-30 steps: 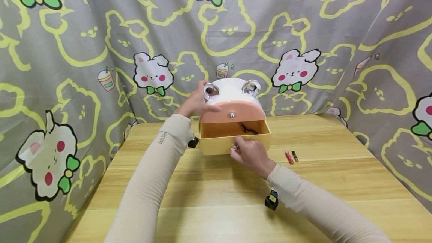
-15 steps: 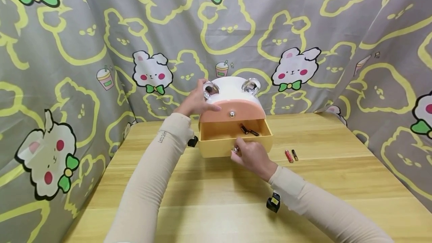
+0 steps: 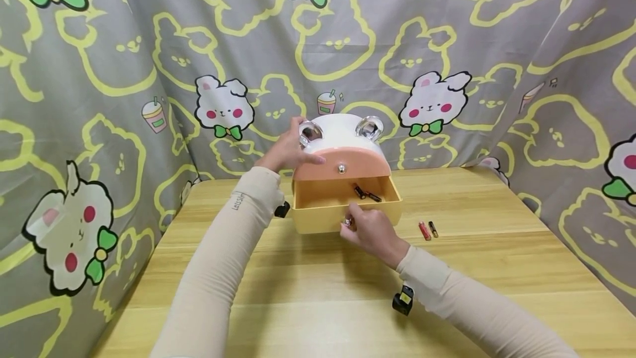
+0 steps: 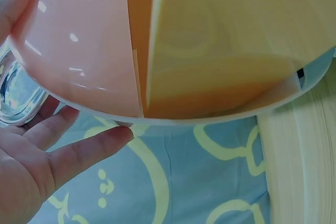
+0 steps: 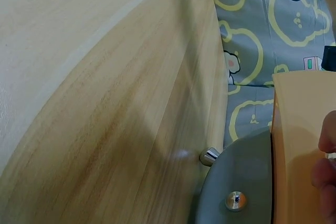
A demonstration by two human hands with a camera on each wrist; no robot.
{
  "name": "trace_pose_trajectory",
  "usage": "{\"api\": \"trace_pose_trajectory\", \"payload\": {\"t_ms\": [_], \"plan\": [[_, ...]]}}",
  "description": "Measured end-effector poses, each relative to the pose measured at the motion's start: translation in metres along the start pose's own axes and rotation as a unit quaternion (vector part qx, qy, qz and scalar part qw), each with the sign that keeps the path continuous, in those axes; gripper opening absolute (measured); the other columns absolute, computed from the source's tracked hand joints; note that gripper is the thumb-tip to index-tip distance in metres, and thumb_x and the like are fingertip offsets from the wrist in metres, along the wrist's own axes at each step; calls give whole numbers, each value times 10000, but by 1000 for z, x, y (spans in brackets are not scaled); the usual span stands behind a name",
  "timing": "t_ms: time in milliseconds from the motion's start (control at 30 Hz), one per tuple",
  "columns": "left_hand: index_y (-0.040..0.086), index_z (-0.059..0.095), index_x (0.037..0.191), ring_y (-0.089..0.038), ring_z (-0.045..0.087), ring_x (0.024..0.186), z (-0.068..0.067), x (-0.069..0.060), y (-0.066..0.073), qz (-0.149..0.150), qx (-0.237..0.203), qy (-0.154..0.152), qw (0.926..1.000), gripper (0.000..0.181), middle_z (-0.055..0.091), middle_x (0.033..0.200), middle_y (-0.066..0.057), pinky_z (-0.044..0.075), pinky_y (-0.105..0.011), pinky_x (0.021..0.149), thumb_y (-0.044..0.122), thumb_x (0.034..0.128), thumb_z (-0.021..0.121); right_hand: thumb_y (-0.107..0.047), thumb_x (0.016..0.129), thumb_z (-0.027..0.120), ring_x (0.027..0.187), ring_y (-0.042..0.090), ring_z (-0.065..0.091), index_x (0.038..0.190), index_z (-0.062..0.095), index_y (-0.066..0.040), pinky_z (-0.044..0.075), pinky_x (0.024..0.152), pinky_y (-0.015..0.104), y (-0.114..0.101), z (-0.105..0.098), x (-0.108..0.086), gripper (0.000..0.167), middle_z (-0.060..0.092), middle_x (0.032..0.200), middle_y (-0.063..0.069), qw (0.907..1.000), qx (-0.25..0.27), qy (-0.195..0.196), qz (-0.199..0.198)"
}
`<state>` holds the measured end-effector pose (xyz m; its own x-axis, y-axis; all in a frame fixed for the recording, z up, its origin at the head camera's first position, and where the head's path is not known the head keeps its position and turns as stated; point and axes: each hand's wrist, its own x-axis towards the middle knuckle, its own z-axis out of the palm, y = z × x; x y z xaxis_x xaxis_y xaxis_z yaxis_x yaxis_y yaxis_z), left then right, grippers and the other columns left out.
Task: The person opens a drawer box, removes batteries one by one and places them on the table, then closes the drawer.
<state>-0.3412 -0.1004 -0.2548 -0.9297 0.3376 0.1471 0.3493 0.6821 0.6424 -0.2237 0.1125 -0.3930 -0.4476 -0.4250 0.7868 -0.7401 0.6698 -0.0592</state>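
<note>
A: Largest item?
B: Grey curtain (image 3: 338, 43), printed with rabbits and yellow outlines, behind and at the sides of the worktop (image 3: 308, 291).
A: Worktop?
B: Wood-grain surface. It carries 1 box (image 3: 343, 129), upright, near the rear edge.
A: State of the box?
B: White shell. Pink upper front (image 3: 365, 162) closed; yellow lower drawer (image 3: 315, 220), directly beneath, pulled out toward the person.
A: Hands?
B: Left hand (image 3: 285, 151): thumb on the upper front, other fingers spread along the box's side, gripping the shell's edge between them. Right hand (image 3: 372, 231): fingers curled in at the middle of the lower drawer's face.
A: Fittings?
B: 2 silver rings (image 3: 370, 127) on top, 1 per side. The left hand is beside 1 of them.
A: Loose items?
B: 2 dark batteries (image 3: 359, 192) inside the lower drawer, toward its right. 1 red battery (image 3: 424, 231) and 1 black-and-gold battery (image 3: 433, 229) side by side on the worktop, right of the drawer.
A: Smallest?
B: The lower knob (image 3: 348, 221), pinched in the right hand's fingers and partly covered.
</note>
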Motion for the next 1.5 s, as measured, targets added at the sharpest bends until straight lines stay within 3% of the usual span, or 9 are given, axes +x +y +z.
{"api": "trace_pose_trajectory", "payload": {"t_ms": [367, 700, 1100, 1333, 1500], "plan": [[129, 158, 1477, -334, 491, 1183, -5, -2, 6, 52, 636, 20, 9980, 1187, 476, 1330, -226, 384, -463, 1032, 436, 612, 912, -54, 669, 716, 431, -40, 317, 772, 507, -95, 261, 361, 119, -3, -1, -1, 236, 488, 530, -88, 10000, 48, 52, -5], [141, 213, 1425, -365, 564, 1095, -13, 2, 17, -180, 1042, -176, 9942, 1127, 559, 1205, -244, 448, -480, 959, 443, 598, 915, -52, 669, 707, 445, -66, 277, 759, 499, -98, 237, 365, 97, -2, -2, -3, 231, 474, 526, -101, 9999, -29, 79, -135], [151, 262, 1382, -312, 562, 1074, -18, 2, 17, -61, 1053, -161, 9943, 1055, 575, 1187, -165, 456, -467, 945, 456, 605, 908, -64, 674, 711, 434, -60, 298, 776, 497, -96, 236, 360, 103, -3, -3, -3, 239, 501, 524, -92, 9995, -78, 148, -263], [124, 270, 1401, -328, 536, 1139, -20, 1, 18, -39, 1276, -186, 9916, 1076, 548, 1243, -184, 436, -473, 978, 481, 605, 900, -80, 676, 723, 431, -50, 314, 764, 501, -94, 244, 365, 108, -6, -3, -4, 239, 499, 525, -87, 9996, -97, 126, -248], [85, 342, 1382, -322, 516, 1166, -20, 2, 18, 225, 1402, -13, 9899, 1047, 532, 1275, -168, 431, -468, 985, 452, 587, 917, -96, 706, 716, 415, -29, 338, 772, 505, -92, 262, 363, 120, -10, -6, -5, 221, 506, 535, -81, 9999, -66, -44, -117]]}}
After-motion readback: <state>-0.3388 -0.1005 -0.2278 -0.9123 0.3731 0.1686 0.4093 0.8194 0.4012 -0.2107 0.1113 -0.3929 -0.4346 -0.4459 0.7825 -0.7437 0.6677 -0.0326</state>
